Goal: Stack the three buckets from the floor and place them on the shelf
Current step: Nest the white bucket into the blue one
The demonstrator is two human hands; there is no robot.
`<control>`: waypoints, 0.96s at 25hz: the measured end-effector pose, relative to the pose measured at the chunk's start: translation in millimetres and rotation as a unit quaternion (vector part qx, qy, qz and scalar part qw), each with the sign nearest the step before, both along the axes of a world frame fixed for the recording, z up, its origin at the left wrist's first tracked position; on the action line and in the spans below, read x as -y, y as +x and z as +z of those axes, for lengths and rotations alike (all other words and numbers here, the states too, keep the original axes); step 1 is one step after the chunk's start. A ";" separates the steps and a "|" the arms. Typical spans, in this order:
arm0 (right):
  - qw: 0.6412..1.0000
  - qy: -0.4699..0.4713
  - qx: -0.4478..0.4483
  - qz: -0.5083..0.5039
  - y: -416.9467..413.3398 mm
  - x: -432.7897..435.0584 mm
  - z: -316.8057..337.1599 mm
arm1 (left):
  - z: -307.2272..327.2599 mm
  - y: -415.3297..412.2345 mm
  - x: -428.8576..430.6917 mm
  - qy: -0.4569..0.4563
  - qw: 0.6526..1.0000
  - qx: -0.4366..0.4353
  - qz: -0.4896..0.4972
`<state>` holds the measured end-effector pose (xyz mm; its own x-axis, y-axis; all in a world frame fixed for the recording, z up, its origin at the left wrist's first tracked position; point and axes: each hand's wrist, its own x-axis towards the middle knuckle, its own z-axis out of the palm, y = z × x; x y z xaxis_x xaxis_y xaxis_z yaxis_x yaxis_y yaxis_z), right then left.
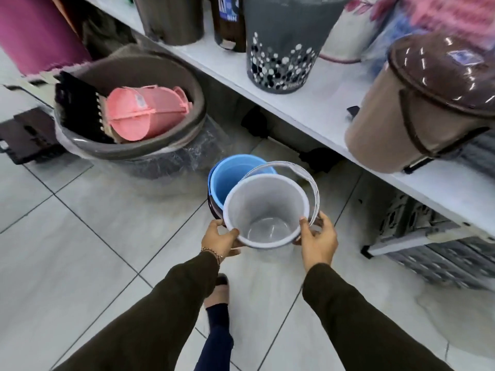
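Observation:
I hold a white bucket [267, 207] by its rim above the tiled floor, its mouth facing me and its clear handle swung up behind it. My left hand [221, 241] grips the left side and my right hand [318, 243] the right side, thumbs on the rim. Just behind it a blue bucket [233, 178] sits inside a dark brown bucket [213, 207], of which only a strip of rim shows. The white bucket overlaps the blue one; how deep it sits in it I cannot tell. The white shelf [308, 108] runs diagonally above right.
On the shelf stand a grey dotted bin [281, 49] and a tan pedal bin with a brown lid [423, 103], with bare board between them. A large grey tub [134, 148] holding a pink basket stands on the floor at left. Grey crates [442, 250] lie under the shelf.

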<state>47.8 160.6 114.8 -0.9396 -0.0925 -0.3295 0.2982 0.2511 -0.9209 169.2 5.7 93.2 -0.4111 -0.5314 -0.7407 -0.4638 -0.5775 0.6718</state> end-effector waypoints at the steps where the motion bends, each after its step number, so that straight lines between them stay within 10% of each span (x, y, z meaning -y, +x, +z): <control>1: 1.000 0.013 -0.014 -0.010 -11.6 15.6 4.3 | 6.6 -9.6 14.3 0.008 1.000 0.008 0.002; 6: 0.997 0.008 -0.078 -0.024 -64.8 85.1 8.4 | 15.8 -53.0 80.2 0.004 0.999 0.011 0.044; 16: 0.973 0.190 0.103 0.077 -118.9 153.1 -149.6 | -116.7 -122.0 164.1 -0.158 0.953 0.219 -0.138; 20: 0.919 0.348 0.168 0.071 -121.9 139.7 -194.7 | -175.2 -118.0 150.4 -0.190 0.959 0.148 -0.149; 24: 0.932 0.210 0.254 0.149 -134.0 122.4 -232.9 | -223.3 -113.2 174.0 -0.058 0.988 0.143 -0.010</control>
